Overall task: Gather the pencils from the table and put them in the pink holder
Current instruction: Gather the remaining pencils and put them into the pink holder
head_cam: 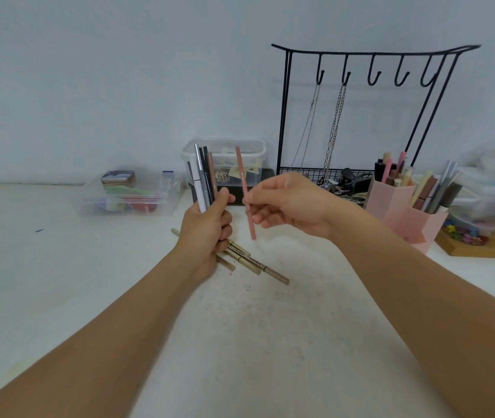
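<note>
The job is at the picking-up step. The left hand (pixel 207 227) is wrapped around a bunch (pixel 204 176) of pencils, and they stand almost straight up out of its fist. Some are black, one is white and one is brownish.

The right hand (pixel 285 203) pinches one pink pencil (pixel 244 191) between thumb and fingers. It is nearly upright, with the top leaning a little toward 11 o'clock. It is just beside the bunch, at 3 o'clock from it, but not touching it.

More pencils are not yet picked up. A few tan pencils (pixel 252 262) lie on the table (pixel 59 282), right under the left hand and running out toward 4 o'clock. Some of them are hidden by the hand, so I cannot count them.

The holder (pixel 403 215) is pink and sits far off at 3 o'clock from the hands, near the black rack (pixel 370 116). It already has some sticks in it.

I think the next move is to slip the pink pencil in with the bunch. The left hand must loosen a little to let it in, without dropping the others. Then the right hand is free to grab the tan pencils.
</note>
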The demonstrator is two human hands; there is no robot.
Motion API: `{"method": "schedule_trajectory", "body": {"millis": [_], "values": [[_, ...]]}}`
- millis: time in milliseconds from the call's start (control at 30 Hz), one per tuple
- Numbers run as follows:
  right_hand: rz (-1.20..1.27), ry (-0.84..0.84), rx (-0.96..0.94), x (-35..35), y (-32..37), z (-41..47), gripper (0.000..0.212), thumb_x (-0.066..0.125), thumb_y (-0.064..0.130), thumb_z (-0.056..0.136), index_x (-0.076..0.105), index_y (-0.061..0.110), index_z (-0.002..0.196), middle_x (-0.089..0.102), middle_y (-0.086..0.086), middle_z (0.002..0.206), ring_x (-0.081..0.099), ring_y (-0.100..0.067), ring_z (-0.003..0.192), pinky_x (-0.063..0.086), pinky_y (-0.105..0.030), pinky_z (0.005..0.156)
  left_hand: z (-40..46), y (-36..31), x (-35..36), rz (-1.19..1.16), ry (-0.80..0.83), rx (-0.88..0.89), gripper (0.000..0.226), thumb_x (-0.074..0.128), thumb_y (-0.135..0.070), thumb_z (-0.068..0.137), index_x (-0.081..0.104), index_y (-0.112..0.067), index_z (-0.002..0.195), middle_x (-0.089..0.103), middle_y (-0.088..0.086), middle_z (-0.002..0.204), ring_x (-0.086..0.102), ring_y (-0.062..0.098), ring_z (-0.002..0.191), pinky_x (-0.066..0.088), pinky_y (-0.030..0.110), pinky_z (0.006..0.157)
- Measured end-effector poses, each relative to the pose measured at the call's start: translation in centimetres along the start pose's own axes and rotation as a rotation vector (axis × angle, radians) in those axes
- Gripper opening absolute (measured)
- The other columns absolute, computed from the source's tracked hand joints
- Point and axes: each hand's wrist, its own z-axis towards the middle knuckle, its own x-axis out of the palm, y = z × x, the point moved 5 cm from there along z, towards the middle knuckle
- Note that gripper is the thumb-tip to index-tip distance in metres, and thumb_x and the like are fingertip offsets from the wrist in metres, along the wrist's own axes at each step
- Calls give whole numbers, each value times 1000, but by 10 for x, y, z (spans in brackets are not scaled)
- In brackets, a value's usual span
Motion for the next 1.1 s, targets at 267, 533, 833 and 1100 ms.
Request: {"method": "schedule_trajectory", "body": {"millis": [267,533,833,1100], "values": [[147,-144,-75,21,-2,4,16,71,8,91,75,-1,103,66,-6,77,54,-9,63,47,-18,52,-5,-6,11,29,129,83,57,76,-60,63,60,-13,91,45,-4,54,36,7,41,27,18,35],[195,-131,33,21,-19,4,13,66,5,92,76,2,100,65,-10,66,52,-10,53,42,-17,47,-3,-5,9,132,230,95,40,75,-39,84,65,-9,109,56,2,63,57,13,52,33,20,37],[-693,-35,-149,48,-27,6,46,75,48,82,67,28,122,67,7,115,61,-6,96,51,-28,85,9,-11,-29,28,-307,38,37,70,-48,91,51,-17,83,41,-9,45,32,7,35,28,20,35],[-932,-125,-300,61,-36,7,10,74,24,85,80,19,90,71,2,91,64,-17,83,55,-41,80,9,-11,-30,0,-313,44,44,68,-47,93,41,-20,72,38,-9,44,30,7,36,26,19,35]]}}
